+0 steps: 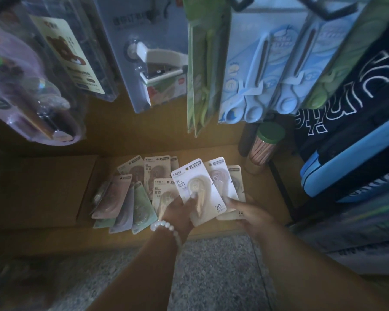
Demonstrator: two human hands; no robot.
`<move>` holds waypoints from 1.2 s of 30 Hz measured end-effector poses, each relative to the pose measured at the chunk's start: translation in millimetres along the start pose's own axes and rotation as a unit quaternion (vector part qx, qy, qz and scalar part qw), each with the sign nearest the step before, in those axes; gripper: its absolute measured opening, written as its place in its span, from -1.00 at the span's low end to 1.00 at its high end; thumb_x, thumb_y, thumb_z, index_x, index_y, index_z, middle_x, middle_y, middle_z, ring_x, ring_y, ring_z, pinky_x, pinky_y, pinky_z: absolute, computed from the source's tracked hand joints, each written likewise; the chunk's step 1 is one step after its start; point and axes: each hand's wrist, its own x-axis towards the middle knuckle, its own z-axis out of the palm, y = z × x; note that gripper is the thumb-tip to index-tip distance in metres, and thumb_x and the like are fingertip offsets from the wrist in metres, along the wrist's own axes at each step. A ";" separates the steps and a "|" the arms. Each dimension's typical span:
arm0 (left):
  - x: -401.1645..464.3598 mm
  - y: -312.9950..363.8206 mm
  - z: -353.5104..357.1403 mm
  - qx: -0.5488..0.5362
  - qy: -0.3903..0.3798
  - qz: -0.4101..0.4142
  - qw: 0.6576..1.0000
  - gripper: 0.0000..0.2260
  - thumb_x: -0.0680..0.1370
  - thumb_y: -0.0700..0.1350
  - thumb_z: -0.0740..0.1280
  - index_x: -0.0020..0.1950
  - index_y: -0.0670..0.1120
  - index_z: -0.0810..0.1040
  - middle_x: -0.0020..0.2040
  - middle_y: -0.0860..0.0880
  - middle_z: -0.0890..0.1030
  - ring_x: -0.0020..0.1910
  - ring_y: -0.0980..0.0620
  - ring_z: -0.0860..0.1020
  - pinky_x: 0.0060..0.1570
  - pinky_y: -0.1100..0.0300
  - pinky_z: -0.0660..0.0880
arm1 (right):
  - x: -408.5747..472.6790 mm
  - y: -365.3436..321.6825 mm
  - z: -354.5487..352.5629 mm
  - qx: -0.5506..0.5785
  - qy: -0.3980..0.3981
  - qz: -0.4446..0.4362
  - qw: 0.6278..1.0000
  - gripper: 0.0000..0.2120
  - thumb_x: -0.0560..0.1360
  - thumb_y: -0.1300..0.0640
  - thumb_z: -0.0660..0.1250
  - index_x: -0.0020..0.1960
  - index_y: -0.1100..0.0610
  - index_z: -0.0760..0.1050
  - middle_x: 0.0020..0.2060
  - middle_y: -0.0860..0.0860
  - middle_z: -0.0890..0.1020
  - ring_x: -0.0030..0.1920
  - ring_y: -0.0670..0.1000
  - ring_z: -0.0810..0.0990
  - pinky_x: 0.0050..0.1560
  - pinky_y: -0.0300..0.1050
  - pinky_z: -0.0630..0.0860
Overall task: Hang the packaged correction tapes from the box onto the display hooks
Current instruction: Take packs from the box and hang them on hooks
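Observation:
Several packaged correction tapes (pixel 126 198) lie fanned out in an open cardboard box (pixel 265 189) on the floor. My left hand (pixel 180 212), with a white bead bracelet at the wrist, grips a white-carded correction tape (pixel 198 189), thumb on its blister. My right hand (pixel 252 214) holds a small stack of further packaged tapes (pixel 229 187) from below, just behind and right of that card. A black display hook (pixel 330 12) juts out at the top right.
Hanging blister packs crowd the top: a stapler pack (pixel 157 66), blue scissors packs (pixel 263 70), green packs (pixel 202 70), a purple pack (pixel 25 90). A green-lidded tube of pencils (pixel 265 144) stands right of the box. Pencil cases (pixel 346 167) fill the right shelf. Speckled floor lies below.

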 end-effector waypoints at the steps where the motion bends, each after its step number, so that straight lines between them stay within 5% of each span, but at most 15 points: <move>1: -3.7 -0.9 0.2 -0.016 -0.008 -0.003 1.000 -0.60 0.43 0.04 0.46 0.22 -0.07 0.58 0.14 -0.15 0.67 0.14 -0.21 0.63 0.17 -0.33 0.50 | 0.9 1.2 -1.1 0.015 -0.008 -0.005 1.000 -0.45 0.30 0.11 0.54 0.26 0.11 0.51 0.15 0.19 0.64 0.20 0.28 0.57 0.24 0.28 0.42; 3: -12.4 4.0 0.1 -0.025 -0.004 0.003 1.000 -0.64 0.56 -0.13 0.35 0.33 -0.20 0.48 0.13 -0.18 0.63 0.14 -0.20 0.60 0.24 -0.26 0.48 | -1.5 -0.7 -1.2 0.024 -0.020 0.000 1.000 -0.44 0.31 0.09 0.49 0.29 0.11 0.50 0.18 0.21 0.61 0.20 0.29 0.56 0.22 0.23 0.46; 5: -17.3 2.7 -1.9 -0.036 -0.008 -0.001 0.999 -0.66 0.60 -0.21 0.27 0.36 -0.27 0.42 0.12 -0.19 0.59 0.13 -0.20 0.57 0.27 -0.19 0.47 | -4.3 -2.8 -0.4 0.011 -0.046 0.003 0.999 -0.51 0.40 0.12 0.42 0.32 0.12 0.47 0.16 0.18 0.62 0.11 0.21 0.62 -0.01 0.05 0.62; 8: -26.5 5.8 -4.2 -0.085 -0.059 0.005 0.995 -0.73 0.61 -0.24 0.25 0.31 -0.20 0.49 0.12 -0.15 0.66 0.10 -0.15 0.64 0.20 -0.17 0.51 | -6.3 -6.8 2.7 -0.001 -0.077 -0.002 0.997 -0.47 0.40 0.13 0.43 0.34 0.17 0.43 0.05 0.13 0.66 -0.08 0.05 0.69 -0.29 -0.18 0.60; 11: -35.7 10.2 -5.5 -0.104 -0.098 0.016 0.990 -0.80 0.62 -0.27 0.21 0.18 -0.18 0.56 -0.10 -0.06 0.75 -0.13 0.00 0.73 -0.12 0.06 0.65 | -4.2 -15.3 11.0 -0.004 -0.118 -0.019 0.993 -0.30 0.27 0.12 0.56 0.35 0.22 0.42 0.14 0.17 0.62 0.09 0.13 0.64 -0.09 -0.06 0.61; 14: -40.4 17.3 -4.1 -0.122 -0.121 0.031 0.985 -0.80 0.60 -0.29 0.20 0.10 -0.19 0.59 -0.16 -0.06 0.75 -0.19 0.03 0.73 -0.21 0.12 0.65 | -0.6 -22.8 19.3 0.024 -0.144 -0.024 0.989 -0.13 0.11 0.11 0.65 0.36 0.24 0.40 0.10 0.14 0.62 0.07 0.14 0.63 -0.04 0.02 0.57; 21: -41.5 24.4 -8.6 -0.124 -0.126 0.084 0.981 -0.77 0.43 -0.21 0.34 0.06 -0.04 0.63 -0.11 -0.03 0.74 -0.19 -0.01 0.72 -0.40 0.14 0.60 | -2.1 -35.6 29.0 0.069 -0.165 -0.067 0.982 -0.19 0.10 0.05 0.65 0.30 0.18 0.47 0.01 0.10 0.67 -0.01 0.09 0.65 -0.02 0.01 0.55; 24: -41.3 27.3 -11.6 -0.104 -0.124 0.095 0.982 -0.75 0.55 -0.28 0.29 -0.07 -0.01 0.71 -0.15 0.02 0.75 -0.21 0.04 0.71 -0.21 0.07 0.56 | -2.5 -41.1 28.4 0.085 -0.156 -0.077 0.981 -0.21 0.13 0.06 0.63 0.31 0.16 0.46 0.01 0.07 0.67 -0.04 0.06 0.67 -0.10 -0.04 0.55; 27: -43.5 31.1 -14.6 -0.092 -0.131 0.111 0.981 -0.78 0.45 -0.21 0.34 -0.08 0.04 0.73 -0.12 0.03 0.74 -0.19 0.05 0.71 -0.04 0.04 0.40 | -2.6 -45.4 28.2 0.092 -0.138 -0.090 0.982 -0.31 0.26 0.19 0.54 0.35 0.20 0.42 0.07 0.10 0.63 -0.01 0.08 0.64 -0.07 -0.02 0.50; 31: -44.8 32.1 -16.8 -0.097 -0.129 0.111 0.981 -0.76 0.43 -0.17 0.35 0.01 0.08 0.69 -0.09 0.03 0.72 -0.14 -0.04 0.62 -0.03 0.06 0.30 | -6.9 -52.1 31.7 0.096 -0.149 -0.110 0.978 -0.45 0.34 0.34 0.38 0.32 0.21 0.43 0.04 0.10 0.65 0.03 0.10 0.64 0.00 0.00 0.53; 36: -46.4 32.5 -17.2 -0.116 -0.139 0.115 0.977 -0.77 0.45 -0.18 0.34 -0.01 0.07 0.69 -0.09 0.01 0.71 -0.14 -0.06 0.58 -0.06 0.09 0.28 | -13.0 -64.5 37.4 0.068 -0.187 -0.124 0.972 -0.36 0.29 0.39 0.42 0.35 0.28 0.36 0.10 0.18 0.59 0.16 0.21 0.54 0.23 0.20 0.40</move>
